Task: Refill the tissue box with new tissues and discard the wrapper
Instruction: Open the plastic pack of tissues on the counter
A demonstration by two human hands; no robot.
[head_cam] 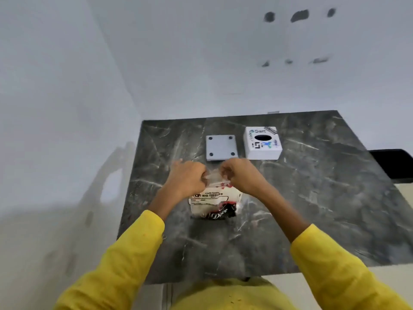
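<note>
tissues come in a soft plastic pack (214, 203) that sits upright on the near middle of the dark marble-patterned table (312, 198), its clear top film pulled up and bunched between both hands. left hand (188, 175) is closed, fingers pinching the crinkled transparent wrapper top from the left; right hand (238, 173) is closed the same way on the right edge of that film, the two fists nearly touching. motion blur smears the knuckles and the film, so the exact fingertip grip is hard to make out, and i cannot tell whether the film is already torn. the pack is white with black print reading "big tissues", red marks near the top, and a black patch at the bottom with white script; its top edge is hidden by the hands. yellow sleeves (125, 253) cover both forearms up to below the wrists and run out of the bottom of the view. beyond the hands lies a flat grey square plate (221, 147) with four dark round spots at its corners. just right of it stands the white tissue box (263, 143), a smooth cube with an oval black opening on top and small printed logos around it. plain white walls (201, 63) meet behind the table, with blurred dark marks high up.
</note>
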